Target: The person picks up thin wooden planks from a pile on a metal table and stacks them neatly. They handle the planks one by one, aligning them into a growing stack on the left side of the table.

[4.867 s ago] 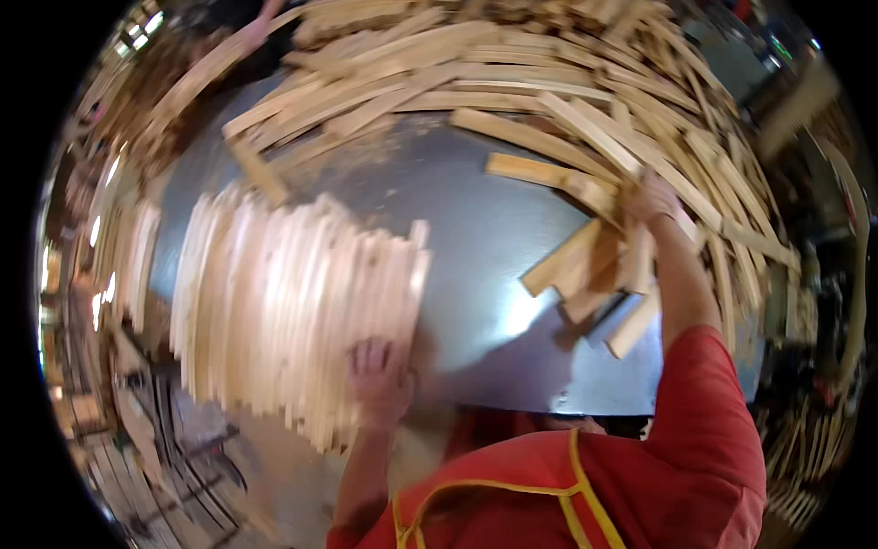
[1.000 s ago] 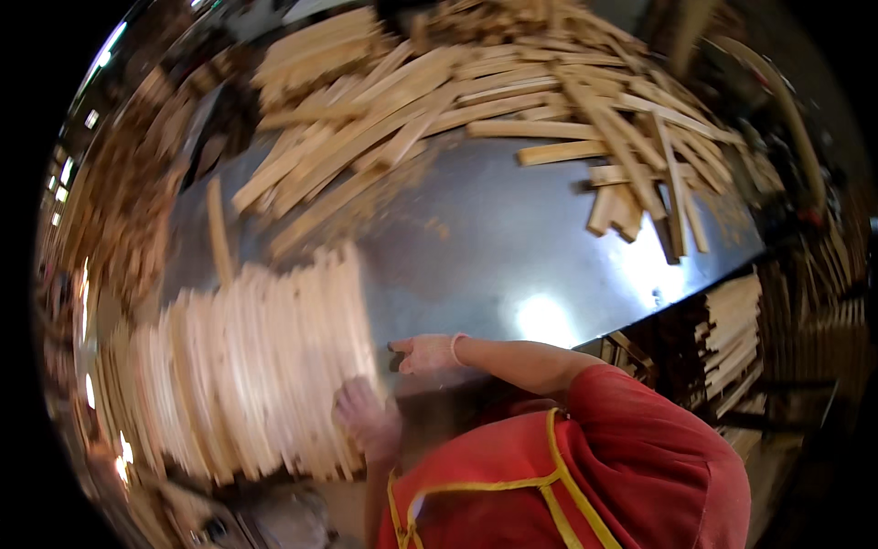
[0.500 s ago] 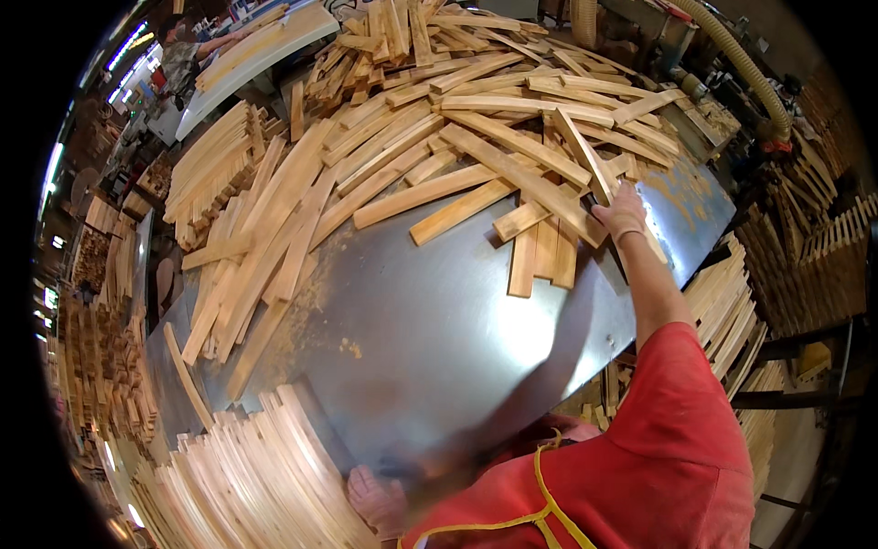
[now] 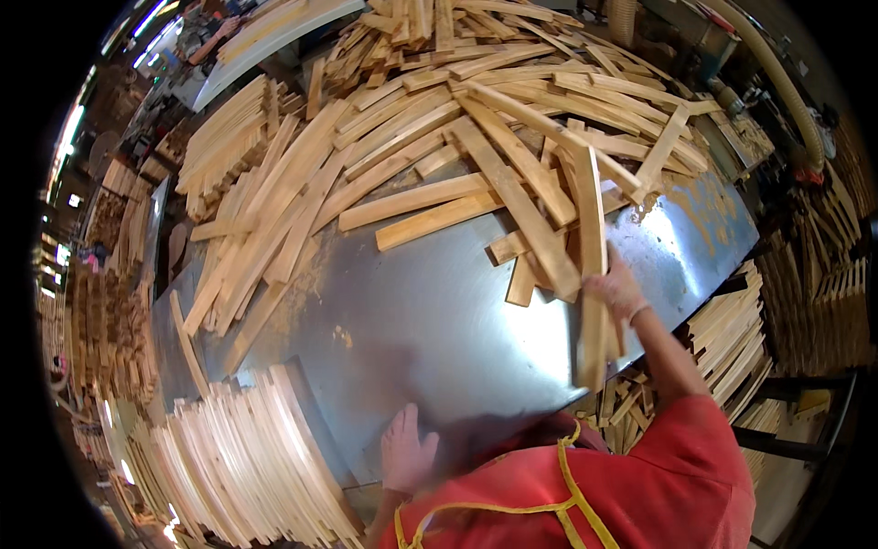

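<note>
At the right of the metal table (image 4: 412, 329), my right hand (image 4: 619, 291) is closed around the edge of a long wooden slat (image 4: 593, 340). This slat points lengthwise toward me, its near end close to the table's front edge and its far end up among the loose slats. My left hand (image 4: 408, 450) hovers over or rests on the near part of the tabletop, fingers spread and nothing in them; contact is hard to tell. Beside it on the left stands a row of pale slats (image 4: 256, 457) packed closely together. A crossed pair of slats (image 4: 526, 206) lies left of my right hand.
A large loose heap of slats (image 4: 393, 137) covers the far side of the table. Left of it sits a neat stack (image 4: 229, 137). More slats (image 4: 727, 329) are piled beyond the right edge, near a ribbed hose (image 4: 777, 82). Sawdust (image 4: 704, 210) lies on the tabletop.
My right hand has come nearer to me, drawing the slat out of the heap and turning it lengthwise. My left hand has left the pale row's end and moved forward and right. The view has shifted slightly.
</note>
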Demonstrator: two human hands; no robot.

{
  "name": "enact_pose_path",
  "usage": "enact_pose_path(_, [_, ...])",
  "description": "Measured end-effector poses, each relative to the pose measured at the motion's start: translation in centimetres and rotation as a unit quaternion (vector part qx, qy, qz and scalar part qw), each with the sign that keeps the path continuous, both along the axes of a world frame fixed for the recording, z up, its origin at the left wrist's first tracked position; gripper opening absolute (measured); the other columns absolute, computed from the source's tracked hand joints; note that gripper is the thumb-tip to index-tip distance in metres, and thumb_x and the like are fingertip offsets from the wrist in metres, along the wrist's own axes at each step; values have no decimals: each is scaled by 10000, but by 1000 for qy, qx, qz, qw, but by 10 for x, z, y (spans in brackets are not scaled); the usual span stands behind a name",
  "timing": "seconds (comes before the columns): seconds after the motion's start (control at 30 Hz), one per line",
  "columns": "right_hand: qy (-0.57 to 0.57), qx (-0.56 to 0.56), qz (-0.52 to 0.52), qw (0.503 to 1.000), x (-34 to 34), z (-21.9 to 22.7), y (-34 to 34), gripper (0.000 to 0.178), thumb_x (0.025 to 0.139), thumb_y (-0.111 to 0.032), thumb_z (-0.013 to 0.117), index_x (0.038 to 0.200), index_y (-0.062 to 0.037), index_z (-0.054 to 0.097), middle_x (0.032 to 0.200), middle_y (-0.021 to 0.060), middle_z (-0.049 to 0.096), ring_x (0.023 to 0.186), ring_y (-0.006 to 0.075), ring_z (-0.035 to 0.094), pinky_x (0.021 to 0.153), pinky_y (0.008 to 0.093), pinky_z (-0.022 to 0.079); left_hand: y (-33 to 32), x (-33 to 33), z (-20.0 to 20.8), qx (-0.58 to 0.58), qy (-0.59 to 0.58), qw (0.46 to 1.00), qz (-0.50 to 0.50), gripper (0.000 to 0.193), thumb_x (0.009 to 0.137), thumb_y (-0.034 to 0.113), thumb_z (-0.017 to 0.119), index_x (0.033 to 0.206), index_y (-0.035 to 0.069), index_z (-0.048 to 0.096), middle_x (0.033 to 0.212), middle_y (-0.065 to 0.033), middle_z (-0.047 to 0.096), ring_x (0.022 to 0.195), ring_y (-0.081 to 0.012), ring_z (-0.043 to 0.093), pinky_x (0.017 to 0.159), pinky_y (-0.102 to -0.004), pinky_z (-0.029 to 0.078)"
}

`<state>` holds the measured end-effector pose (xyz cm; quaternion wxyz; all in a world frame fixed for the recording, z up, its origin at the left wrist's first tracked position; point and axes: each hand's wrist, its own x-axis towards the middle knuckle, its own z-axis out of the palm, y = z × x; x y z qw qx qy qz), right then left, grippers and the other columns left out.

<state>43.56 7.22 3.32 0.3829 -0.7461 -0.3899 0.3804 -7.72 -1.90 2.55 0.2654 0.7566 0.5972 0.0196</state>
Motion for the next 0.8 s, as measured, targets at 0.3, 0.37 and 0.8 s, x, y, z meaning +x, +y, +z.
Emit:
enact_pose_path(0.3, [190, 29, 115, 974, -321, -10, -47, 1113, 778, -190, 816, 1696, 6, 218, 1527, 233, 548, 1414, 306, 525, 1181, 367, 417, 17, -6, -15, -145, -312, 920, 189, 863, 989, 327, 742, 1665, 19, 304, 1555, -221, 554, 1423, -326, 548, 1161, -419, 448])
enact_pose_path(0.37, [170, -1, 42, 985, -378, -27, -43, 1023, 820, -173, 791, 1681, -8, 263, 1417, 217, 622, 1282, 302, 622, 1077, 381, 510, 18, -20, 10, -194, -262, 918, 225, 879, 1002, 360, 732, 1680, 20, 286, 1535, -219, 574, 1409, -311, 559, 1161, -390, 440])
enact_pose_path(0.8, [-57, -167, 631, 755, -494, -34, -140, 479, 884, -254, 666, 1339, -107, 701, 1254, 253, 735, 1218, 425, 684, 1052, 500, 524, -35, -121, -13, -38, 109, 960, 255, 1085, 845, 645, 776, 1628, 19, 360, 1468, -270, 596, 1335, -472, 596, 1109, -502, 504])
